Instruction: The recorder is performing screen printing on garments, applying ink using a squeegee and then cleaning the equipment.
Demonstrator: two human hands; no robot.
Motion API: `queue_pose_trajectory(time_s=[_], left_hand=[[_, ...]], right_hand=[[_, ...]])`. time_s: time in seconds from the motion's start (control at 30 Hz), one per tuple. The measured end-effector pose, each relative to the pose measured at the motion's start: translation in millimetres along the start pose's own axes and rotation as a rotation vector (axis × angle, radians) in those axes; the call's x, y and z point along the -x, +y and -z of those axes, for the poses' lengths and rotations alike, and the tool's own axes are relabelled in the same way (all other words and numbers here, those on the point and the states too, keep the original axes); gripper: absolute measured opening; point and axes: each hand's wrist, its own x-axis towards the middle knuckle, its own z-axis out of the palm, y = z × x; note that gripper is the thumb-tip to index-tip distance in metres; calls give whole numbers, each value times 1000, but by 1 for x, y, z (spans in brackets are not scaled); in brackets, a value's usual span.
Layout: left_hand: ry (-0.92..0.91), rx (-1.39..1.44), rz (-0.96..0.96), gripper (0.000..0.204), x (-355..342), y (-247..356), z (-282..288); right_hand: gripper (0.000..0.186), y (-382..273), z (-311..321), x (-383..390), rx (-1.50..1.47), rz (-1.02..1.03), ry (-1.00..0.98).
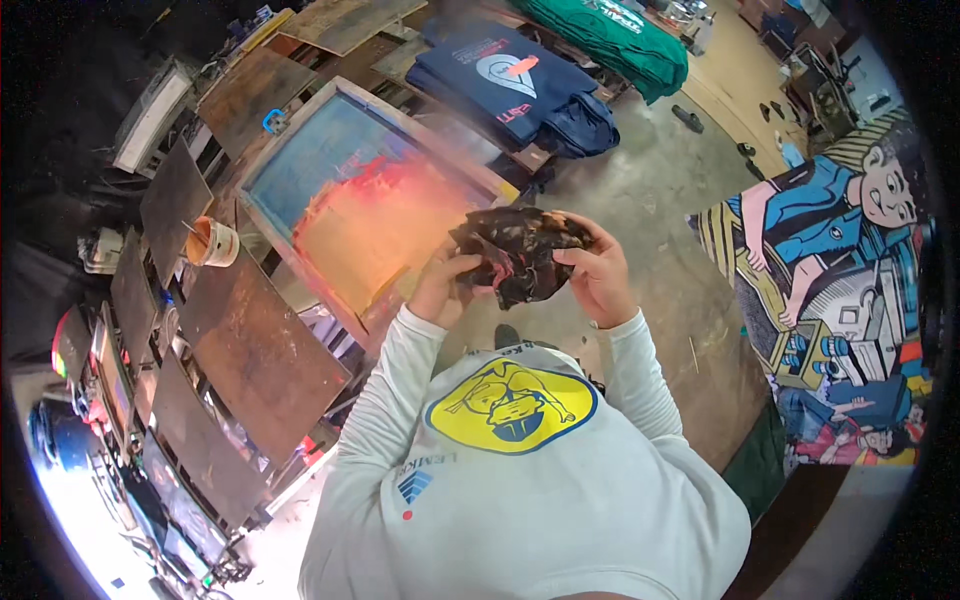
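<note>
In front of my chest, a dark, crumpled rag [525, 250] with brown and reddish stains is held up between both hands. My left hand [447, 285] pinches its left edge, thumb on top. The right-hand edge is gripped by my right hand [597, 272], whose thumb lies over the cloth. Just beyond and to the left lies a wood-framed printing screen [335, 235]. Its mesh is blue at the far end and covered with orange and red ink nearer me.
Dark boards [255, 350] stand in rows on the left, with an ink-stained bucket [213, 243] among them. Folded navy shirts [510, 85] and green shirts [615, 40] are stacked at the far side. A painted cartoon mural [830, 260] rises on the right beside the concrete floor [650, 210].
</note>
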Motion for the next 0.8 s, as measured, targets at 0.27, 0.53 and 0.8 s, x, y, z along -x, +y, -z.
queue_pose_trajectory(time_s=[0.27, 0.53, 0.8], left_hand=[[16, 44, -213, 54, 10, 2, -30], [347, -404, -534, 43, 8, -38, -18], [457, -1275, -720, 41, 50, -37, -12]], right_hand=[[39, 7, 32, -32, 567, 234, -193], [37, 39, 12, -48, 756, -54, -365], [35, 65, -27, -63, 355, -421, -310]])
